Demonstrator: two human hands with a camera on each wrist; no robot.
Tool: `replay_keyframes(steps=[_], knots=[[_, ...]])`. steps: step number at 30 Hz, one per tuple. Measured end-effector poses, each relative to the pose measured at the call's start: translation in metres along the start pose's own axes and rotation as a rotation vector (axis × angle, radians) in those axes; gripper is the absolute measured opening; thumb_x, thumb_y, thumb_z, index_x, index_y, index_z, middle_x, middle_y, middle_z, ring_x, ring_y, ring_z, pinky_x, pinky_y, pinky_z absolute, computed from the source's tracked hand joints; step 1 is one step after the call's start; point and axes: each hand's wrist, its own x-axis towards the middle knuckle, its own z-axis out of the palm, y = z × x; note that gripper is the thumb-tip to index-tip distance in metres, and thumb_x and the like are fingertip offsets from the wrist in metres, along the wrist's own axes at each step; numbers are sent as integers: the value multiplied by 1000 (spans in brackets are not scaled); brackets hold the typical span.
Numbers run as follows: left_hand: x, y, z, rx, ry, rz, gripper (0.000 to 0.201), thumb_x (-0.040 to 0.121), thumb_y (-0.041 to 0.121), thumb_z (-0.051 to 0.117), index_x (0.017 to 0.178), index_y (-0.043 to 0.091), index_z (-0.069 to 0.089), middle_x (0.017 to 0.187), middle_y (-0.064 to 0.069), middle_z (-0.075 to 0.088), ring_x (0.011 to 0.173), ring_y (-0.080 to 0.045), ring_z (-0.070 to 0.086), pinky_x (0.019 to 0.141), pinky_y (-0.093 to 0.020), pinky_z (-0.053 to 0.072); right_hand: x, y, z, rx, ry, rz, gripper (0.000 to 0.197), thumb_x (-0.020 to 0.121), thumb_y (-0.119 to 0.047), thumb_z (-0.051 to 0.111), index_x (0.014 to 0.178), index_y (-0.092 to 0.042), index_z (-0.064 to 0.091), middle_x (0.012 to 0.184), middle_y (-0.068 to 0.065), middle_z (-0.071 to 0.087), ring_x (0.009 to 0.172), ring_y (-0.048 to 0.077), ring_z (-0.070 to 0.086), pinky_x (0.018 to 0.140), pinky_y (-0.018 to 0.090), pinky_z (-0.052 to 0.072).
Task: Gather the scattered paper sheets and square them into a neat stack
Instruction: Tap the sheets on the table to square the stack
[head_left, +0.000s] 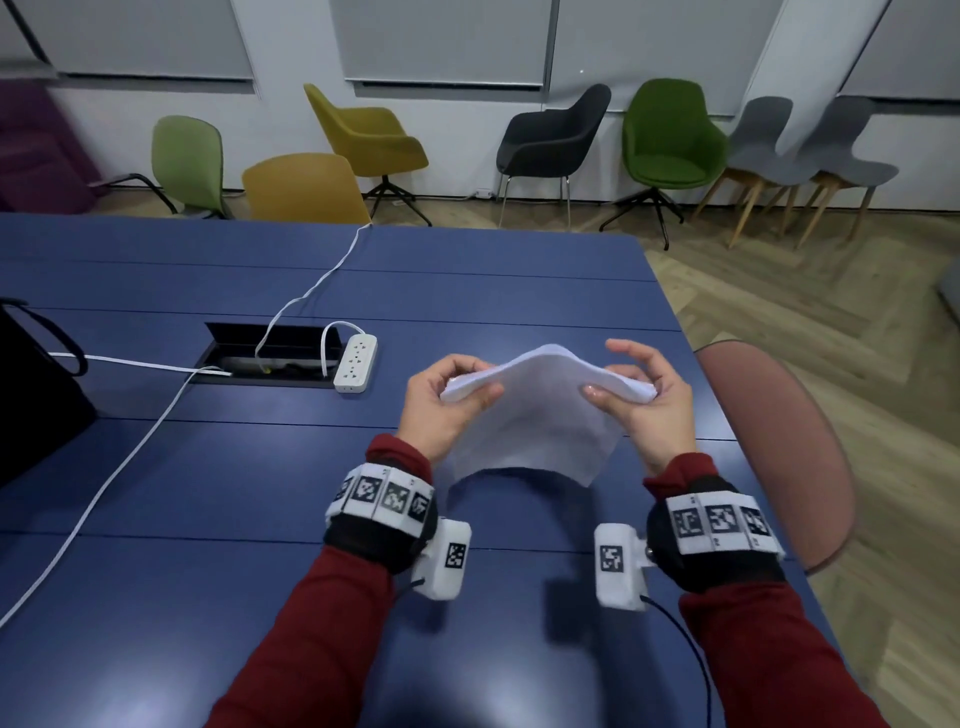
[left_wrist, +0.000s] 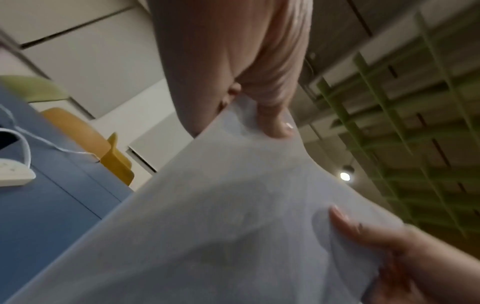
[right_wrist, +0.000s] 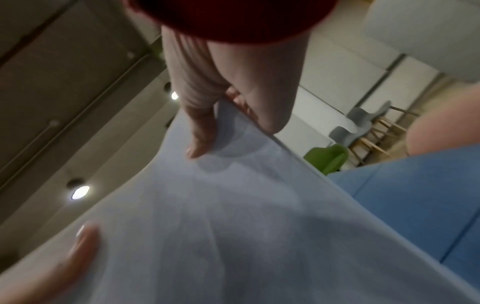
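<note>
A stack of white paper sheets (head_left: 540, 415) is held up above the blue table (head_left: 208, 493), bowed upward in the middle with its near edge hanging down. My left hand (head_left: 457, 397) grips the stack's left end, thumb on the near face and fingers curled behind. My right hand (head_left: 636, 392) pinches the right end, thumb on the near face. In the left wrist view the paper (left_wrist: 233, 226) fills the frame under my left hand (left_wrist: 254, 111). The right wrist view shows the paper (right_wrist: 246, 226) under my right hand (right_wrist: 221, 125).
A white power strip (head_left: 355, 362) and white cables lie beside an open cable hatch (head_left: 270, 358) to the left. A black bag (head_left: 31, 395) stands at the far left. A pink chair (head_left: 779, 441) sits at the table's right edge. Several chairs line the far wall.
</note>
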Motion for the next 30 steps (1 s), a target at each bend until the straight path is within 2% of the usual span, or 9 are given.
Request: replay_keyframes(steps=[3, 5, 9, 12, 15, 19, 24, 28, 30], knots=[[-1, -10, -11, 70, -210, -127, 52, 65, -6, 79, 112, 11, 64, 114, -3, 67, 96, -9, 62, 91, -24, 52, 3, 7, -17, -49, -200, 126, 54, 73, 6, 74, 118, -20, 61, 101, 0, 69, 90, 6, 66, 77, 14, 52], [0, -18, -10, 146, -257, -220, 57, 67, -7, 78, 119, 9, 62, 116, -6, 66, 100, -12, 62, 95, -29, 50, 2, 17, -16, -179, -228, 166, 36, 79, 1, 70, 112, -13, 66, 103, 2, 68, 90, 9, 64, 83, 24, 50], [6, -21, 4, 179, -148, -195, 26, 78, -2, 71, 102, 4, 68, 90, -2, 67, 67, 10, 63, 78, -19, 51, 2, 20, -1, -201, -25, 155, 12, 86, -1, 63, 84, -12, 66, 79, 3, 64, 77, 17, 58, 75, 32, 47], [14, -14, 5, 167, -97, -103, 23, 80, -1, 69, 101, 8, 68, 86, 8, 67, 65, 17, 60, 68, -3, 48, 3, 11, 4, -152, 39, 106, 13, 86, -2, 63, 82, -14, 65, 79, 1, 64, 74, 15, 59, 68, 21, 50], [16, -13, -3, 148, -81, -99, 38, 75, -3, 73, 112, 7, 66, 97, 6, 68, 79, 8, 63, 78, -8, 51, 3, 4, 6, -148, 36, 66, 19, 85, -2, 64, 76, -19, 66, 75, -2, 64, 64, 4, 60, 62, 12, 50], [11, -30, -14, 208, -93, -274, 43, 74, 6, 76, 115, -3, 62, 111, -12, 68, 96, -19, 65, 88, -29, 53, 7, -2, 8, -82, 117, 77, 9, 83, 0, 67, 90, -6, 67, 78, -2, 65, 67, 9, 63, 73, 27, 50], [5, -34, -16, 212, -61, -216, 10, 86, 11, 66, 95, 10, 69, 91, -5, 69, 68, 1, 66, 66, -10, 54, 15, -19, 5, 66, 74, 64, 25, 79, 3, 69, 103, -4, 65, 81, -6, 73, 66, 7, 69, 62, 20, 57], [8, -31, -18, 131, 7, -236, 9, 86, 13, 65, 82, 20, 69, 85, 2, 72, 75, -11, 68, 75, -26, 57, 18, -9, -1, -128, -136, 232, 23, 81, -11, 71, 102, -9, 65, 99, 8, 70, 72, 10, 68, 65, 18, 57], [10, -31, -18, 84, 27, -249, 9, 87, 14, 65, 81, 19, 70, 86, -2, 72, 80, -17, 69, 81, -34, 57, 13, 4, 2, -180, -131, 249, 9, 82, -10, 70, 90, -12, 67, 100, 11, 70, 63, 0, 68, 60, 14, 55]])
